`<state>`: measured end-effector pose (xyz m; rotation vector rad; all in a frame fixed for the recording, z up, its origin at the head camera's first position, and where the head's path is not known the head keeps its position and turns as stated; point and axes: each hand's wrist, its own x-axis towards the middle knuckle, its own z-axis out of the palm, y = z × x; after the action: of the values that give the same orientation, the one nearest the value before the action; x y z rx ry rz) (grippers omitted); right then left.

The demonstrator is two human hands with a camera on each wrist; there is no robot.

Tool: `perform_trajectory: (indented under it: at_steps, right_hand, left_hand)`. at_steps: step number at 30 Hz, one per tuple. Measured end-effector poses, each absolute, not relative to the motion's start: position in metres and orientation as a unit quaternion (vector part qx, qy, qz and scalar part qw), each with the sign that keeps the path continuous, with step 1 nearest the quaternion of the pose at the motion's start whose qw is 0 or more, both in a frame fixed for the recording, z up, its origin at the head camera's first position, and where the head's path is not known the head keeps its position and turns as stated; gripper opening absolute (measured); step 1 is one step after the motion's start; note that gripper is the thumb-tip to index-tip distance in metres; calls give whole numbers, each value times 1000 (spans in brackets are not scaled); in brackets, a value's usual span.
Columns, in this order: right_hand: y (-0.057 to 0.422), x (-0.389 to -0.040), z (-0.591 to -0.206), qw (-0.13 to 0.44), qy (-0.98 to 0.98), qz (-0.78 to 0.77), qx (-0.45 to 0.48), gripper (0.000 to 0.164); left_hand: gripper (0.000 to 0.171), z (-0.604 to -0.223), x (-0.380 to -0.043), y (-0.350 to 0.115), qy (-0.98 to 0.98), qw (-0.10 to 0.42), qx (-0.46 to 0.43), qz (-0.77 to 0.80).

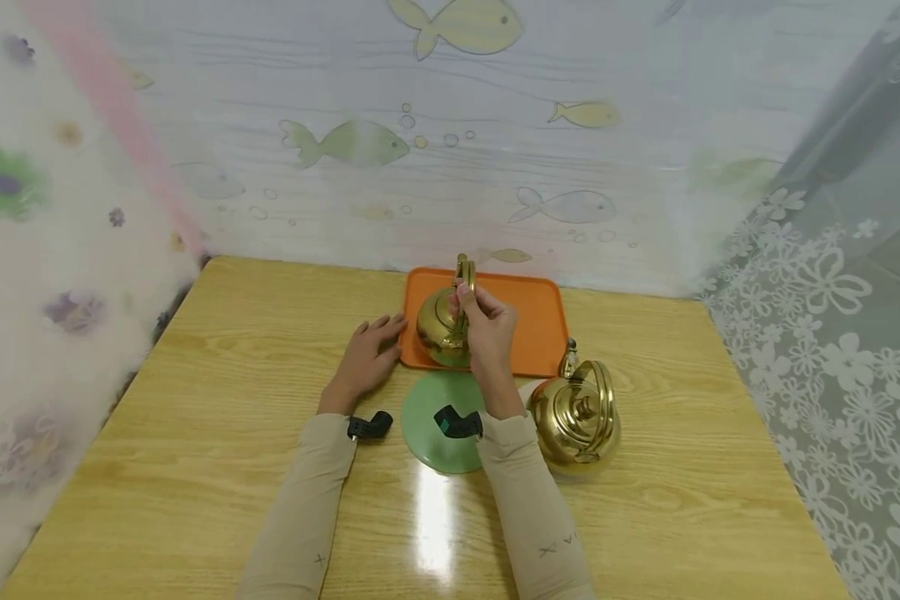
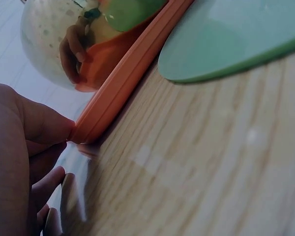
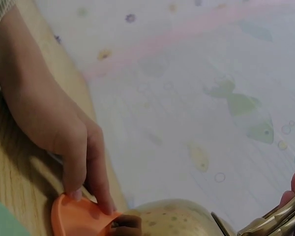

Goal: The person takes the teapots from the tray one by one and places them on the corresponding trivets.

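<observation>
A brass kettle [image 1: 441, 321] is over the left part of an orange tray [image 1: 525, 325]; whether its base touches the tray I cannot tell. My right hand [image 1: 489, 329] grips its raised handle [image 3: 280, 221]. At the tray's left edge rests my left hand [image 1: 366, 354], thumb and fingertips touching the rim [image 2: 108, 105] near the front corner, fingers fairly straight. The kettle's shiny side [image 2: 49, 44] mirrors the tray and a hand. A second brass kettle [image 1: 570, 421] stands to the right of my right forearm, its handle up.
A round green mat [image 1: 431, 417] lies in front of the tray, partly under my right wrist. A pale mat [image 1: 527, 390] shows beside the second kettle. The wooden table [image 1: 232, 375] meets a fish-patterned curtain [image 1: 345, 217] behind the tray.
</observation>
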<state>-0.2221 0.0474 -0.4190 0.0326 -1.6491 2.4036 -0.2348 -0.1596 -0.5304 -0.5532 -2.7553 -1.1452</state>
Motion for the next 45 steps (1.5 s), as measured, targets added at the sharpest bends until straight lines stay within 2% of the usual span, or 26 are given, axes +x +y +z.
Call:
perform_trajectory:
  at_steps: [12,28,45]
  right_hand:
    - [50,-216,-418,108,-553,826,23,39]
    - [51,-212,-413,97,-563,821,13,29]
    - [48,-195,-412,104,-570,815,18,32]
  left_hand:
    - [49,-530,-231,-156,-906,52,-179,-379]
    - [51,-531,-233,-155,-908,55,-180,-374]
    - [50,-530,-235,-159,-907,59,-182,-375]
